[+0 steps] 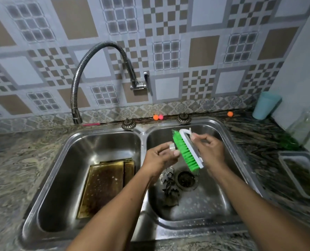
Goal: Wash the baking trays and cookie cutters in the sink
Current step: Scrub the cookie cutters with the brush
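Arms [118, 211] over the sink's [143, 132] right basin: left hand [161, 157] pinches a small cookie cutter [172, 147], right hand [211, 151] grips the green brush [186, 151].

The left grip [159, 159] and right grip [211, 151] are bare, like both forearms [118, 211].

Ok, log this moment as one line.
left hand: pinches small cookie cutter | right hand: grips green brush, bristles toward cutter | baking trays: in left basin | other cutters: right basin, beside drain
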A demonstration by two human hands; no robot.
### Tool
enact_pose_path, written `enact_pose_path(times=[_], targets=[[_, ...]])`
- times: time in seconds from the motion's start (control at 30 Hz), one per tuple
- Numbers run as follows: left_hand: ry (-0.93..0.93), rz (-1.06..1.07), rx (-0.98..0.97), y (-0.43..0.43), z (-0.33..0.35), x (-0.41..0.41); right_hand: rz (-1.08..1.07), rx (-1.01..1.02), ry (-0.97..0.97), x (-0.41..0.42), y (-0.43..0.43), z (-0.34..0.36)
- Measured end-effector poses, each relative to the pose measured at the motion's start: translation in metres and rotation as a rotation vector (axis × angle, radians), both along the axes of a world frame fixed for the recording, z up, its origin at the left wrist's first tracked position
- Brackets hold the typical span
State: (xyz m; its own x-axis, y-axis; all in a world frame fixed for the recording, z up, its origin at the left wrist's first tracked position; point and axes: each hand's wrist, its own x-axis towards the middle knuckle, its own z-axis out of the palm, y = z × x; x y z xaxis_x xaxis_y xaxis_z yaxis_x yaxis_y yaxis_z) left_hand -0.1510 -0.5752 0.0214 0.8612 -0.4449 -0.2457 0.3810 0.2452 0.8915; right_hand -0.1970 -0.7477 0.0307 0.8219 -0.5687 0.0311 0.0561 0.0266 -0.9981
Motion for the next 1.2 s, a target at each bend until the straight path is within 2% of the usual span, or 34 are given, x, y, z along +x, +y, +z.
enact_pose_path(times=[0.1,0.23,0.33,0.43,0.53,0.6,0.73,0.9,1.07,1.2], targets=[[0.028,-0.054,-0.047,-0.007,-0.003,-0.008,0.021,0.05,-0.008,-0.006,0.013,-0.004],[0.129,0.02,-0.035,-0.011,-0.025,-0.021,-0.035,0.013,0.029,-0.007,-0.002,-0.008],[0.139,0.022,-0.1,-0.024,-0.021,-0.021,0.009,0.042,-0.049,0.006,0.005,0.009],[0.174,0.048,-0.094,-0.025,-0.025,-0.024,-0.009,0.066,0.008,-0.014,-0.003,-0.022],[0.184,0.073,-0.093,-0.033,-0.027,-0.026,-0.065,0.057,0.025,-0.014,-0.017,-0.017],[0.175,0.07,-0.092,-0.042,-0.02,-0.027,-0.007,0.034,-0.028,-0.005,-0.016,-0.005],[0.182,0.107,-0.083,-0.05,-0.024,-0.03,0.003,-0.037,0.004,-0.028,-0.04,-0.028],[0.198,0.112,-0.125,-0.076,-0.018,-0.043,0.05,-0.004,-0.059,-0.018,-0.052,-0.005],[0.221,0.204,-0.116,-0.089,-0.031,-0.061,0.077,-0.005,0.051,-0.044,-0.085,-0.036],[0.188,0.221,-0.139,-0.1,-0.021,-0.066,0.171,0.005,-0.039,-0.032,-0.077,-0.014]])
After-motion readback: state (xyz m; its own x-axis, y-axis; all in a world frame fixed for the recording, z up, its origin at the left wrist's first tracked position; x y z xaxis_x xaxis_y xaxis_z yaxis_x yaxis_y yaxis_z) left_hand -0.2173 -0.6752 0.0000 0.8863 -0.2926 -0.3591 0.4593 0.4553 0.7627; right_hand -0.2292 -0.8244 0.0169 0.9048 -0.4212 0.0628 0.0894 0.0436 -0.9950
